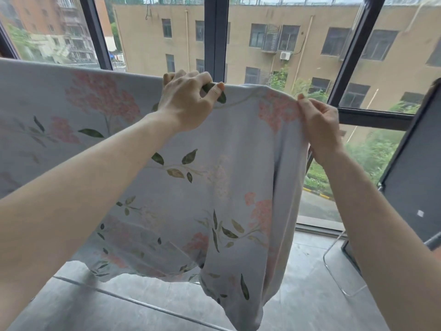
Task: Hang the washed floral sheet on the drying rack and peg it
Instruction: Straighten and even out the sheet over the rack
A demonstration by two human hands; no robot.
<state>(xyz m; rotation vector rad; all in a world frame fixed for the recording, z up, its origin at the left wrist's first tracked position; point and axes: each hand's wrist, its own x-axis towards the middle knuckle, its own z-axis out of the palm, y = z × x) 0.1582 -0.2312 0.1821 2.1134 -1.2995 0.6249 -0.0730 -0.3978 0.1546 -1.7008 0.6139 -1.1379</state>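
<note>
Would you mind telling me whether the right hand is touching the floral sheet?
Touching. The head view shows the right hand pinching the sheet at its top right edge, with the cloth gathered between thumb and fingers.

You have the floral sheet (167,187) draped over the rack's top line, which is hidden beneath the fold. Left of your left hand (188,101) the cloth lies flat and level along that line. Right of that hand the edge sags, then bunches in your right hand (319,125). Below that hand the sheet hangs clear of the grey tiled floor (119,306).
</note>
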